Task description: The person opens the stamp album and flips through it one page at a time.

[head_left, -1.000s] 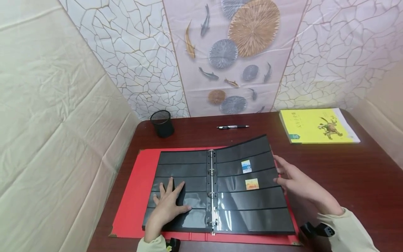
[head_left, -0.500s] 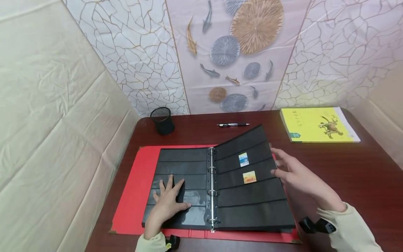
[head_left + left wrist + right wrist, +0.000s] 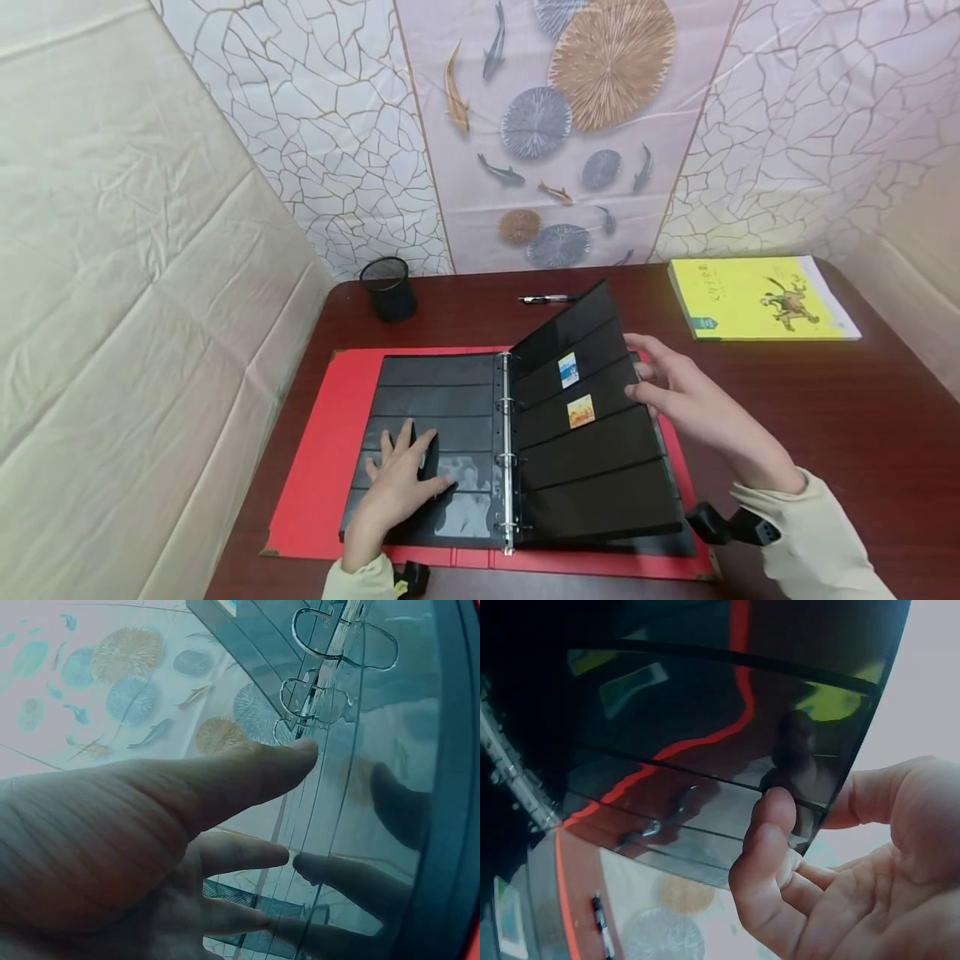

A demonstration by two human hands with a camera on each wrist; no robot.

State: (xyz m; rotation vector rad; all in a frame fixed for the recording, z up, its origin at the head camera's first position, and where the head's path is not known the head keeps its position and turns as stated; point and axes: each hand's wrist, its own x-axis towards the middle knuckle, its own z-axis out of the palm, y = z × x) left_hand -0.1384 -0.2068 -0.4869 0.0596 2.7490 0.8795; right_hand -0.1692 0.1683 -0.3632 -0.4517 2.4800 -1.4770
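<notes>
A red-covered ring-binder stamp album (image 3: 303, 500) lies spread on the table, its metal rings (image 3: 507, 492) down the middle. My left hand (image 3: 397, 483) rests with fingers spread on the black left page (image 3: 442, 396); the left wrist view shows its fingers (image 3: 244, 853) against the glossy sheet. On the right, a black pocket page (image 3: 592, 467) stands raised at an angle. It carries a blue-white stamp (image 3: 568, 371) and an orange-yellow stamp (image 3: 581, 411). My right hand (image 3: 682, 396) pinches this page's outer edge between thumb and fingers, also visible in the right wrist view. Another black page lies beneath.
Behind the album stand a black mesh pen cup (image 3: 388, 292) and a pen (image 3: 546, 298), partly covered by the raised page. A yellow book (image 3: 761, 300) lies at the back right of the dark red table (image 3: 825, 400). Patterned cloth hangs behind.
My right hand has lifted the right page's outer edge and moved it leftward, so the page tilts more steeply and hides part of the pen. My left hand has stayed in place.
</notes>
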